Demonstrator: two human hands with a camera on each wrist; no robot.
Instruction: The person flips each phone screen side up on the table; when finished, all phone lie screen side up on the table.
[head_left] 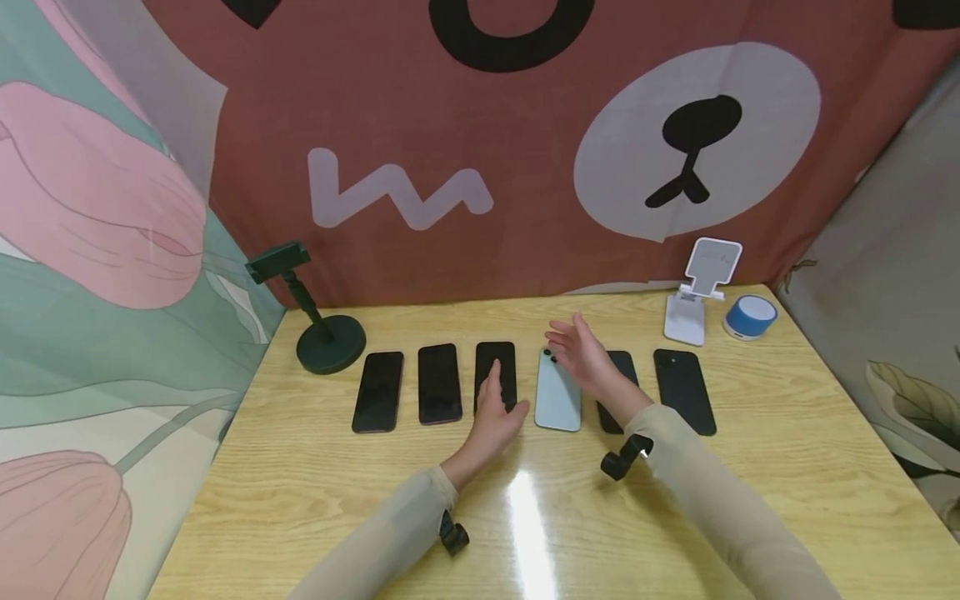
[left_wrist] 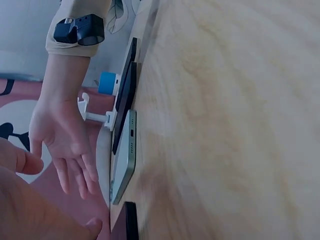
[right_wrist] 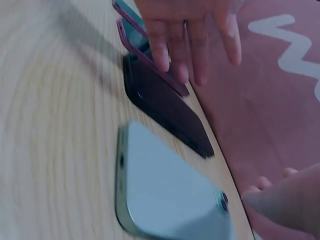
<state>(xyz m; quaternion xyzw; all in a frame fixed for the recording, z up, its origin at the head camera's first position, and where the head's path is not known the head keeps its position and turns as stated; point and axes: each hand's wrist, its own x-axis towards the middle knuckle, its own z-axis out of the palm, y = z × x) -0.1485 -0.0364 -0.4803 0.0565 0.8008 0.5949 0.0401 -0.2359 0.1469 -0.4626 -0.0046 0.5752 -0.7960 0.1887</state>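
Several phones lie in a row on the wooden table [head_left: 300,467]. My left hand [head_left: 497,421], fingers extended and holding nothing, hovers over the near part of a black phone [head_left: 495,362], third from the left. Above the light blue phone [head_left: 558,400] and the dark phone [head_left: 622,367] beside it is my right hand [head_left: 588,358], palm turned inward, its fingers loose and empty. The left wrist view shows the right hand [left_wrist: 62,130] raised off the table near the light blue phone [left_wrist: 125,155]. In the right wrist view the left hand [right_wrist: 185,35] has its fingers spread above dark phones [right_wrist: 167,105].
Two dark phones [head_left: 378,392] [head_left: 439,383] lie at the left, another [head_left: 684,392] at the right. A dark green stand [head_left: 330,343] is at the back left; a white stand [head_left: 684,321] and a blue-and-white cylinder [head_left: 750,317] are at the back right, before a curtain.
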